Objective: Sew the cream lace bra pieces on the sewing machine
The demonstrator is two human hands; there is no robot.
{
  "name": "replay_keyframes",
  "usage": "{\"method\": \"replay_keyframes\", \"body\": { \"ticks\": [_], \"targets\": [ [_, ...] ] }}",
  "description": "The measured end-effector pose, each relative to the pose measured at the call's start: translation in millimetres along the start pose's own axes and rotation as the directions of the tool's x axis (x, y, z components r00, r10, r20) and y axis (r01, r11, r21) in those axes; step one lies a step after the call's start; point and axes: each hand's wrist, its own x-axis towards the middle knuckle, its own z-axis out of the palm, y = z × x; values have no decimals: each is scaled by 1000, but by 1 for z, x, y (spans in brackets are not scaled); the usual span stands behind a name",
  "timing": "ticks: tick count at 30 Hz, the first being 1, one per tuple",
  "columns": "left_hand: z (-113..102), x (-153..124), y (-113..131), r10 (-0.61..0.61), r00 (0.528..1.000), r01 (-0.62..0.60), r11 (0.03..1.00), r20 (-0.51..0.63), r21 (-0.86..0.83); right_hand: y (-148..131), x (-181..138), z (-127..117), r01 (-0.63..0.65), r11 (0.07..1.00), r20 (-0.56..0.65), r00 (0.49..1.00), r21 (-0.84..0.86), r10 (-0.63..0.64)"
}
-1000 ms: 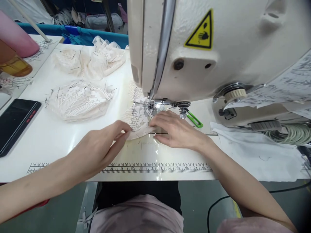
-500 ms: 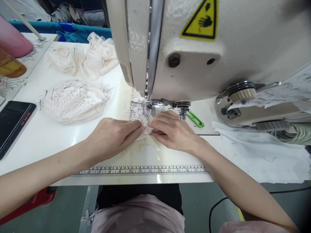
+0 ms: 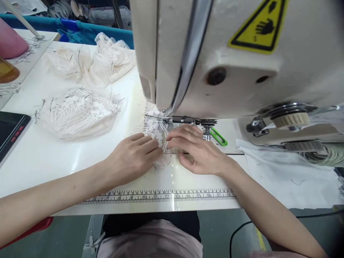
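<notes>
A piece of cream lace fabric [image 3: 153, 125] lies under the presser foot [image 3: 166, 120] of the sewing machine [image 3: 166, 53]. My left hand [image 3: 134, 154] is closed, its curled fingers gripping the near left part of the lace; the thumb is mostly hidden. On the other side, my right hand [image 3: 200, 150] has its thumb apart from bent fingers, whose tips rest at the lace's scalloped right edge. Dark thread ends stick out of the fabric's near corner. The needle tip cannot be made out.
More lace pieces [image 3: 80, 114] with loose threads lie on the left, beside a black device [image 3: 12, 132]. Green thread snips [image 3: 219, 137] sit behind my right hand. White cloth [image 3: 290, 175] covers the right side. A printed ruler [image 3: 161, 195] runs along the front edge.
My right thumb has parted from the fingers and come off the lace. My left hand's fingers have curled more over the fabric. The camera view has shifted slightly.
</notes>
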Motion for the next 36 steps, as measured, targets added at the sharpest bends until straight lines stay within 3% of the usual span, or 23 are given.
{"method": "replay_keyframes", "body": {
  "ticks": [2,5,11,14,17,21,36],
  "targets": [
    [2,-1,0,-22,999,21,999,-38,-28,1,0,4,-9,999,19,1000,-33,10],
    [3,-2,0,-51,997,48,998,-60,-48,3,-1,9,26,997,-66,997,-78,-31],
    [3,1,1,46,996,-31,985,-81,169,3,5,7,133,991,-113,984,-29,-136],
    [7,1,-2,29,995,-17,992,-93,125,2,5,6,91,995,-110,989,-45,-95],
    [16,-2,-6,-35,999,37,998,-29,45,3,2,10,44,997,-105,993,-67,-51],
    [24,-6,-10,-52,997,49,996,48,69,3,0,15,33,997,-120,992,-74,-42],
    [24,-4,-12,-75,995,70,994,58,81,5,3,15,66,993,-175,981,-96,-82]
  ]
}}
